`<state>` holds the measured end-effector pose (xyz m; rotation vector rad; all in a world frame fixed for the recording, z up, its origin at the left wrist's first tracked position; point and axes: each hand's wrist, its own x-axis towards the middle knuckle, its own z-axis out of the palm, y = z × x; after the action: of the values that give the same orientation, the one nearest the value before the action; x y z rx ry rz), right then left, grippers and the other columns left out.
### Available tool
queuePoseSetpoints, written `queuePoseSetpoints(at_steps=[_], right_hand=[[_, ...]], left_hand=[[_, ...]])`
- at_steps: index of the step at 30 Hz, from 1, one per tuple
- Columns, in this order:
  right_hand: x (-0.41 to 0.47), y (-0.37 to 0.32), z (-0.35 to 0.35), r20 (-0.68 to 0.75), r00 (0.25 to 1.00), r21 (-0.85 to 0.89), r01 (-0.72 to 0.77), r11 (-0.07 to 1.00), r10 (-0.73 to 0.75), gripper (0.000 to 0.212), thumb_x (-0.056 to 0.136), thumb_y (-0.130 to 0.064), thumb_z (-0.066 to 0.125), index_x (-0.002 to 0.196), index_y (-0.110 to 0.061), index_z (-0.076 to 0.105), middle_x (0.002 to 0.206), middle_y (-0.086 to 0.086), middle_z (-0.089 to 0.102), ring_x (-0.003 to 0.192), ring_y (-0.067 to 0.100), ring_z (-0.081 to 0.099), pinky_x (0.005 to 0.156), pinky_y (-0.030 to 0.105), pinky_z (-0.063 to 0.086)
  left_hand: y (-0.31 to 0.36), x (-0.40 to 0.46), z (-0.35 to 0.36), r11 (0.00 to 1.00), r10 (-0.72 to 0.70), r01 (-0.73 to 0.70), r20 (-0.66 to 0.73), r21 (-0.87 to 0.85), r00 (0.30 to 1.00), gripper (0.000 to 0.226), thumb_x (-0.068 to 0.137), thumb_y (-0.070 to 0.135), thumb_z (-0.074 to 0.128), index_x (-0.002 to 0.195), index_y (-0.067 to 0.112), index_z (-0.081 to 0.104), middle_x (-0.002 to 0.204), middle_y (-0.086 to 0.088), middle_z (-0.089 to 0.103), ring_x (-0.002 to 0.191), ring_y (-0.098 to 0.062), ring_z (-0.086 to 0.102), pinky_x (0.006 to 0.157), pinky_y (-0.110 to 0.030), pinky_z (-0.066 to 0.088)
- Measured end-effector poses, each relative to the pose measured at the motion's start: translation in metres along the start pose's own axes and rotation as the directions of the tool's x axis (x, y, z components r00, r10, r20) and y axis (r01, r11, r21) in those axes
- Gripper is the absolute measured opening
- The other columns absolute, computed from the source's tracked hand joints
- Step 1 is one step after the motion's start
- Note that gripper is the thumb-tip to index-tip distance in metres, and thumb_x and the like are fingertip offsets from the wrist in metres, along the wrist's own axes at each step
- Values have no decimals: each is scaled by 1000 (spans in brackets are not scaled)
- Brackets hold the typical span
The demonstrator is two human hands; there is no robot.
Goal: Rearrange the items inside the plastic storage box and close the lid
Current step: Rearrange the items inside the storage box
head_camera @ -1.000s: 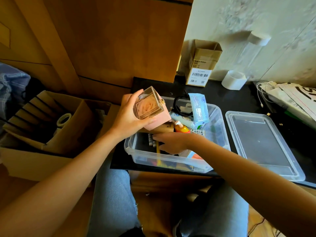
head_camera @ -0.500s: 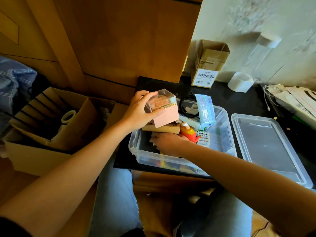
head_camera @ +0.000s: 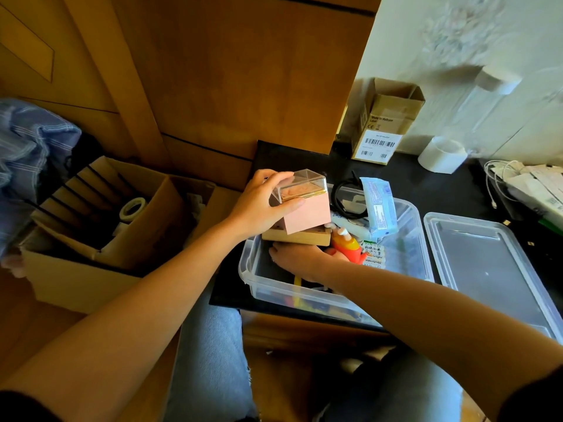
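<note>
A black tabletop [head_camera: 426,190] stands against wooden panelling and a pale wall. On it sits the clear plastic storage box [head_camera: 320,287], its lid [head_camera: 487,269] lying flat just to the right. The left hand [head_camera: 259,202] reaches in from the left, fingers and thumb curled round a pink box with a clear top [head_camera: 304,205], held over a wooden block [head_camera: 298,237] at the box's far left corner. The right hand [head_camera: 298,260] reaches down inside the storage box beside an orange bottle [head_camera: 347,243]; its fingers are hidden below the block, so their grip cannot be told.
</note>
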<state>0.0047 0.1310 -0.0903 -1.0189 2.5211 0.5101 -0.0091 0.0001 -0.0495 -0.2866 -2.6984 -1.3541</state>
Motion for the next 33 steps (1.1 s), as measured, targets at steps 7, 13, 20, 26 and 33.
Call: queuePoseSetpoints(at_steps=[7, 13, 20, 26, 33], right_hand=[[-7, 2, -1, -56, 991, 76, 127, 989, -123, 32, 99, -20, 38, 127, -7, 48, 128, 15, 53, 119, 33, 48, 102, 42, 36], [-20, 7, 2, -35, 995, 551, 99, 829, -96, 21, 97, -18, 45, 113, -10, 58, 110, 10, 60, 98, 26, 54, 87, 32, 44], [-75, 39, -15, -85, 993, 800, 120, 588, -88, 22, 97, -17, 47, 113, -9, 59, 109, 7, 62, 98, 20, 57, 86, 27, 47], [-115, 77, -19, -1, 995, 712, -68, 698, 97, 25, 95, -22, 50, 114, -8, 59, 110, 11, 63, 93, 19, 56, 78, 24, 45], [-136, 105, -14, -65, 963, 522, -191, 831, 263, 31, 96, -18, 48, 126, -12, 55, 125, 9, 57, 118, 24, 51, 90, 33, 47]], left_hand=[[-1, 2, 0, 1000, 0, 0, 24, -5, 1000, 58, 88, 35, 63, 140, 21, 40, 138, -2, 34, 126, -13, 36, 88, -16, 43], [-2, 1, 1, 1000, 17, -16, 64, -7, 998, 56, 91, 28, 61, 141, 17, 37, 141, -5, 31, 131, -16, 35, 102, -30, 43], [-8, -8, 5, 991, 56, -60, 39, 120, 998, 56, 92, 27, 59, 142, 16, 36, 143, -6, 33, 133, -19, 27, 103, -21, 26], [-1, -11, 13, 991, 44, -39, -40, 125, 998, 54, 92, 28, 59, 141, 17, 39, 142, -5, 36, 129, -17, 31, 95, -21, 34], [6, -4, 15, 979, 7, 0, -33, 202, 999, 50, 94, 36, 55, 139, 22, 40, 138, -3, 39, 125, -21, 37, 96, -33, 41]])
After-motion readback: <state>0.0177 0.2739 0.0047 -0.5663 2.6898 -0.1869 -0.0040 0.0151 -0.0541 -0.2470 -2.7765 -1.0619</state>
